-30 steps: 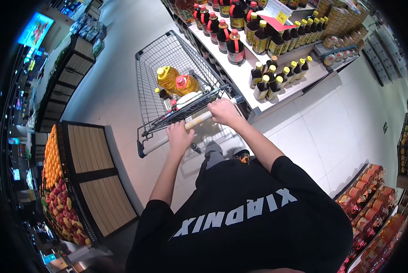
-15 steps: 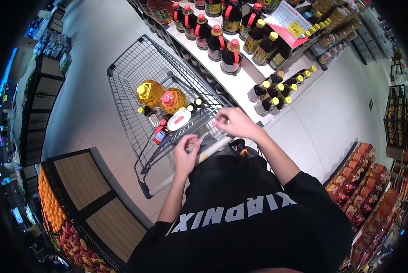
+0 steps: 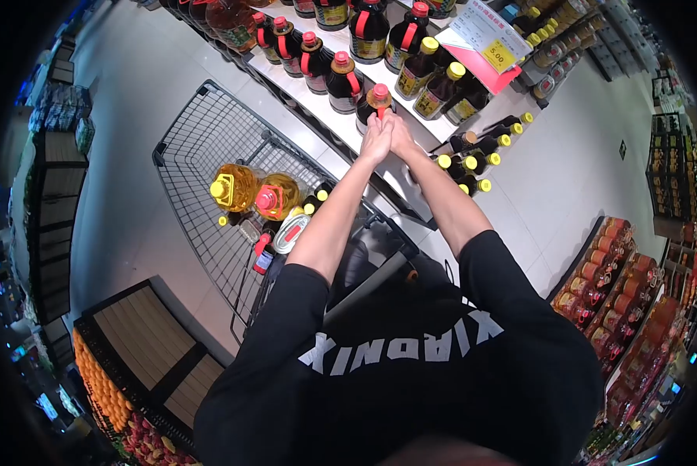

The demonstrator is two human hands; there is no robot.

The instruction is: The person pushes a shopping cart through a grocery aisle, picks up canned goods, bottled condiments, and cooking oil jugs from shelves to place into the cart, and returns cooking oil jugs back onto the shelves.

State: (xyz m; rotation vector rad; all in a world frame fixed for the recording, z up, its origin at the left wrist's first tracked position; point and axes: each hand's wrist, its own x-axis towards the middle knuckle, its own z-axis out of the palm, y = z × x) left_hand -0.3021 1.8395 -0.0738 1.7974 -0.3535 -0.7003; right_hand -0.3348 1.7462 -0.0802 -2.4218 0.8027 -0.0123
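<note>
My left hand (image 3: 375, 145) and my right hand (image 3: 400, 137) are stretched forward, pressed close together at the shelf edge. Their fingers are closed at the red handle of a dark sauce bottle (image 3: 365, 116) with a red cap. The hands cover its lower right side, and the exact finger placement is partly hidden. The bottle stands at the near end of a row of similar red-capped bottles (image 3: 344, 84). Beside it are dark bottles with yellow caps (image 3: 435, 93).
A shopping cart (image 3: 201, 116) stands to the left, holding large oil jugs (image 3: 237, 186), a white oval-topped package (image 3: 292, 234) and smaller bottles. A price sign (image 3: 484, 39) rises above the shelf. Wooden display boards (image 3: 142, 334) lie lower left, and red-packaged goods (image 3: 605, 303) lower right.
Both hands have moved forward from above the cart handle to the red-capped bottle and come together there. The view has shifted, with the cart now further left in it.
</note>
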